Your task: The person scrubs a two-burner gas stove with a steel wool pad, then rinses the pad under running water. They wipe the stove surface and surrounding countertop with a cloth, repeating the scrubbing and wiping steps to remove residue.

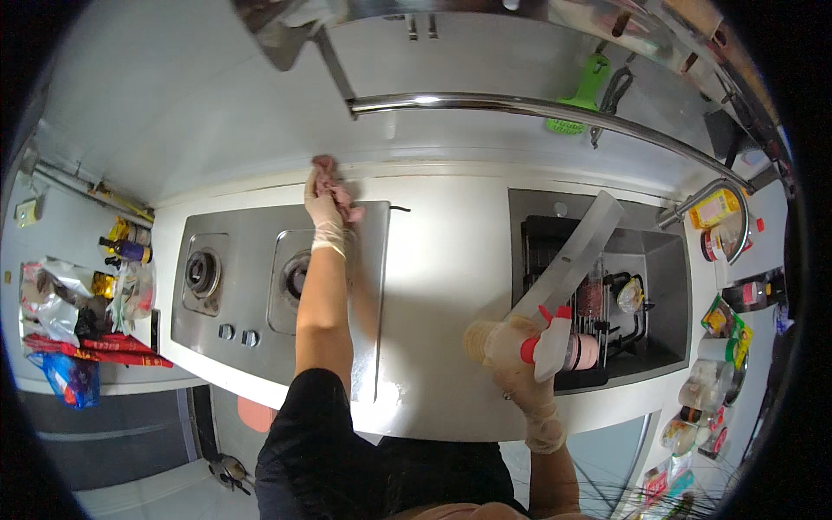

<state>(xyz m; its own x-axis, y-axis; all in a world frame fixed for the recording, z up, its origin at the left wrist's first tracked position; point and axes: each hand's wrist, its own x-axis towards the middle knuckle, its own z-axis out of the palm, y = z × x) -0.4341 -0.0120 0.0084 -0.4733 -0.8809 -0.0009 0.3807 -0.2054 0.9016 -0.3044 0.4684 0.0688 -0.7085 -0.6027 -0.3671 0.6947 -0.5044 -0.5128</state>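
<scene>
My left hand, in a thin translucent glove, grips a crumpled pink cloth at the counter's back edge, behind the gas hob. The cloth reaches up to the wall's foot. My right hand, also gloved, is at the sink's near left side around a spray bottle with a red and white trigger head. The bottle's pink-labelled body points right over the sink. Beside this hand are a ribbed beige object and a long flat metal strip slanting across the sink; whether the hand holds them too is unclear.
Black pan supports and a dark rack lie in the sink. The faucet stands behind. A metal rail crosses the wall, with a green utensil hanging there. Bottles and bags crowd both side counters.
</scene>
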